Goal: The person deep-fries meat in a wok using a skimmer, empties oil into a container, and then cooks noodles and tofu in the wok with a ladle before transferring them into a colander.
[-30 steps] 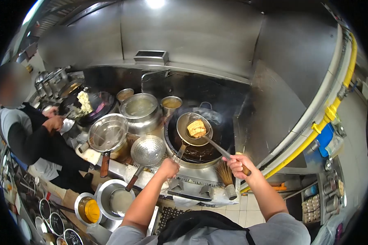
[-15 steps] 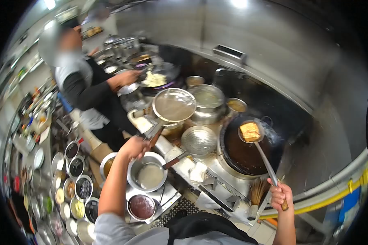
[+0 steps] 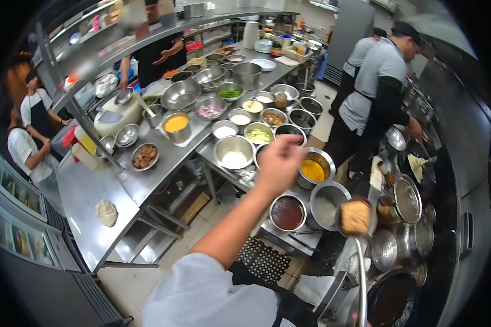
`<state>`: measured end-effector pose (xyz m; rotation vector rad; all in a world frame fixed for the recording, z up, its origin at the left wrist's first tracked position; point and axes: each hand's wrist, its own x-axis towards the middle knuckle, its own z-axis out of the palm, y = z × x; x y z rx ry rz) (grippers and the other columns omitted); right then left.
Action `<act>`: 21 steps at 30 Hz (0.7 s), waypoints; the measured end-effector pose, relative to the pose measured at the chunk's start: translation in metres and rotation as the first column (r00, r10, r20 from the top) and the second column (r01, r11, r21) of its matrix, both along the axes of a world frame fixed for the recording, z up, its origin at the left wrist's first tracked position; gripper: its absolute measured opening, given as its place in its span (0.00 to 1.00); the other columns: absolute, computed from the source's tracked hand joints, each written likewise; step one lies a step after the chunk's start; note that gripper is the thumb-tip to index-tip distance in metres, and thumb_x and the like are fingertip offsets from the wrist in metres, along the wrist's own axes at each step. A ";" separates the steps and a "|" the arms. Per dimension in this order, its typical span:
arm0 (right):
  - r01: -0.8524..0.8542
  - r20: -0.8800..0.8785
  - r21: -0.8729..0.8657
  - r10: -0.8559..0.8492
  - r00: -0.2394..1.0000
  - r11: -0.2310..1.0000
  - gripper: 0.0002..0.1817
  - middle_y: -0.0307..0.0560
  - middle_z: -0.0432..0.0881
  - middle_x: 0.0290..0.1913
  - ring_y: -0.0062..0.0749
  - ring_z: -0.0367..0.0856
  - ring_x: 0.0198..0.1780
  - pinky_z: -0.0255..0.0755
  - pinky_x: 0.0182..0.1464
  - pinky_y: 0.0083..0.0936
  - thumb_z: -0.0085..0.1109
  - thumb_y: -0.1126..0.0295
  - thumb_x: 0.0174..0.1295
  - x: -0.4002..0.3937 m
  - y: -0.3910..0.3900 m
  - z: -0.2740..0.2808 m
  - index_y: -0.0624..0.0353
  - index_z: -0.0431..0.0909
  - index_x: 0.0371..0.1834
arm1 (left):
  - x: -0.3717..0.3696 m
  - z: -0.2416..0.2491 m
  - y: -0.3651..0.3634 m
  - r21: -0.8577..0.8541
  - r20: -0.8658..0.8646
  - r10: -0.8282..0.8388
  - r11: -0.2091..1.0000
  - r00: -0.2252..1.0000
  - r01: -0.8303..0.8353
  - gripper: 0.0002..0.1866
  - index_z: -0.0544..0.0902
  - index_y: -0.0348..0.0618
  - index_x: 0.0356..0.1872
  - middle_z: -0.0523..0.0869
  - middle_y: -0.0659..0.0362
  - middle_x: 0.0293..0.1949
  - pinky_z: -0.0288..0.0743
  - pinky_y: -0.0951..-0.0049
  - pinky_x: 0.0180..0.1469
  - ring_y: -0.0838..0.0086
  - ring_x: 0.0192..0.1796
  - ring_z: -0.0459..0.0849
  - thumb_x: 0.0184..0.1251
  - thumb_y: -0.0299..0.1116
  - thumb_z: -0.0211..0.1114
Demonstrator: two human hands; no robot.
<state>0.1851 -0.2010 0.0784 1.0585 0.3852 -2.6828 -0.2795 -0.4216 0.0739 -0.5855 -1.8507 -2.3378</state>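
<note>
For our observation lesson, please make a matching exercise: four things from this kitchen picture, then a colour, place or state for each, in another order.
Column one:
1. ladle
2. food in the ladle
3. nearest wok
4. left hand

Column two:
A. raised, with no tool in it
B. dark, at the picture's lower right
C. has a long metal handle
D. golden brown

Right pairs: 1-C, 2-D, 3-B, 4-A

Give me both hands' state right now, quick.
Left hand: loosely open, nothing visible in it, fingers blurred.
Right hand: closed on the ladle, though mostly out of frame.
</note>
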 end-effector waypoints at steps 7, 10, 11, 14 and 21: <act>-0.567 -0.566 -0.245 0.358 0.743 0.787 0.26 0.40 0.64 0.20 0.23 0.59 0.10 0.56 0.09 0.24 0.34 0.64 0.70 -0.328 -0.118 -0.037 0.59 0.54 0.70 | 0.001 -0.118 -0.285 -0.213 0.186 0.566 0.821 0.803 -0.529 0.07 0.76 0.38 0.38 0.76 0.64 0.28 0.69 0.82 0.26 0.82 0.25 0.73 0.63 0.29 0.62; -0.689 -0.563 -0.163 0.507 0.652 0.706 0.21 0.34 0.61 0.16 0.20 0.57 0.08 0.51 0.05 0.21 0.32 0.67 0.69 -0.485 -0.198 -0.050 0.59 0.63 0.63 | 0.031 -0.156 -0.375 -0.363 0.384 0.580 0.810 0.718 -0.460 0.09 0.75 0.35 0.40 0.76 0.64 0.27 0.67 0.82 0.26 0.83 0.26 0.72 0.62 0.26 0.62; -0.715 -0.539 -0.057 0.581 0.610 0.697 0.19 0.32 0.60 0.15 0.17 0.56 0.08 0.51 0.05 0.20 0.33 0.66 0.71 -0.535 -0.225 -0.057 0.57 0.65 0.61 | 0.043 -0.161 -0.393 -0.406 0.403 0.606 0.790 0.686 -0.460 0.10 0.75 0.35 0.40 0.77 0.62 0.27 0.69 0.81 0.26 0.82 0.26 0.73 0.60 0.26 0.63; -0.772 -0.424 0.204 0.765 0.485 0.602 0.10 0.26 0.61 0.14 0.14 0.56 0.09 0.49 0.08 0.16 0.44 0.67 0.68 -0.667 -0.312 -0.077 0.52 0.67 0.27 | 0.072 -0.208 -0.447 -0.558 0.403 0.651 0.732 0.643 -0.391 0.10 0.75 0.34 0.40 0.78 0.61 0.27 0.71 0.80 0.26 0.81 0.25 0.74 0.59 0.26 0.63; -0.287 0.101 0.955 0.833 0.544 0.072 0.05 0.44 0.73 0.20 0.28 0.71 0.14 0.65 0.15 0.24 0.54 0.74 0.56 -0.751 -0.415 -0.102 0.63 0.70 0.29 | 0.102 -0.212 -0.472 -0.436 0.684 0.553 0.833 0.476 -0.341 0.08 0.78 0.34 0.38 0.79 0.62 0.23 0.72 0.82 0.26 0.80 0.23 0.75 0.58 0.25 0.62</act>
